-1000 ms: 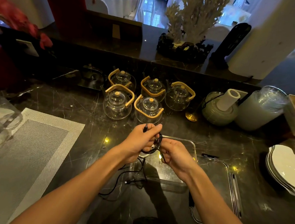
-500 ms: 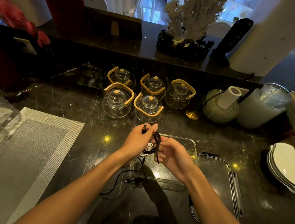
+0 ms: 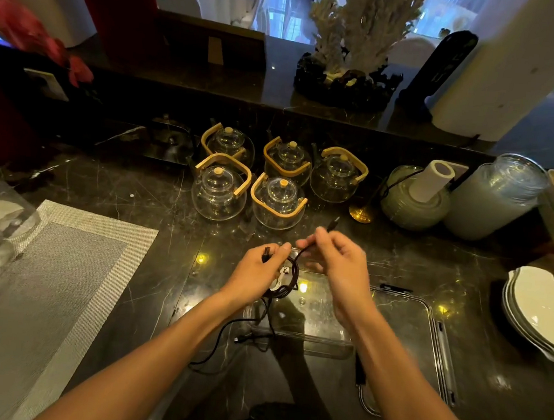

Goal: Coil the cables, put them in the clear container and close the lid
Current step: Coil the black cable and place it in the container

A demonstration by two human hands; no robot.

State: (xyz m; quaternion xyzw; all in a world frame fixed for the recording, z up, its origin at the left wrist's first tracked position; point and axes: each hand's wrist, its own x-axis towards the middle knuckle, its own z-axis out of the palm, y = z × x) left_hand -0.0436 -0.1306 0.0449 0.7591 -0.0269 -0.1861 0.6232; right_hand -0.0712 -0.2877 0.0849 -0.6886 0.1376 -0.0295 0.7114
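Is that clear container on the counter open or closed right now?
Open. The clear container has no cover on it; its lid lies flat on the counter beside it, to the right.

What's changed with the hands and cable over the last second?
The right hand has moved up and away from the left hand, drawing the black cable end out. The left hand still grips the coil. The clear container and lid stayed put.
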